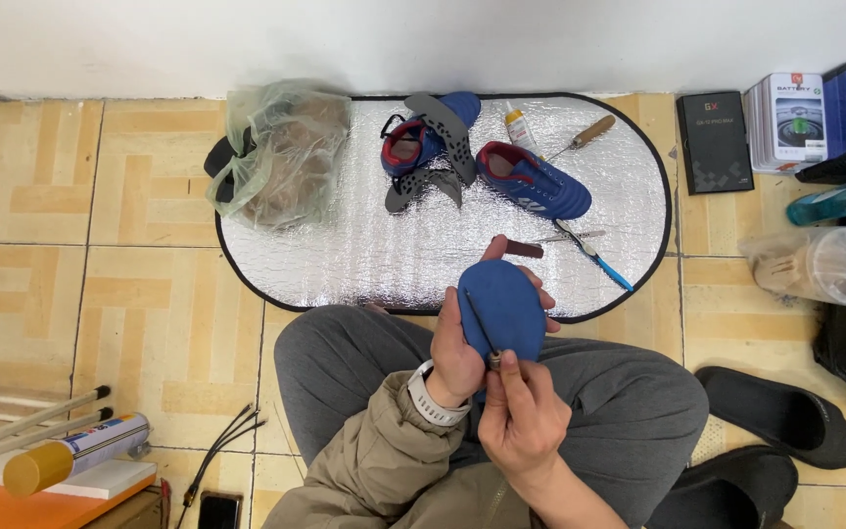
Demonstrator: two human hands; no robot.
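Observation:
My left hand grips a blue shoe upper from its left side, held over my lap with its underside turned up. My right hand pinches the metal ferrule of a thin awl, whose shaft lies diagonally across the blue surface. A white watch band circles my left wrist. On the silver mat ahead lie a blue shoe and a second blue shoe with a detached grey studded sole resting on it.
A glue bottle, a wooden-handled awl, a blue-handled tool and a bagged bundle lie on the mat. Boxes stand at the right. Black slippers sit beside my right leg, a spray can at lower left.

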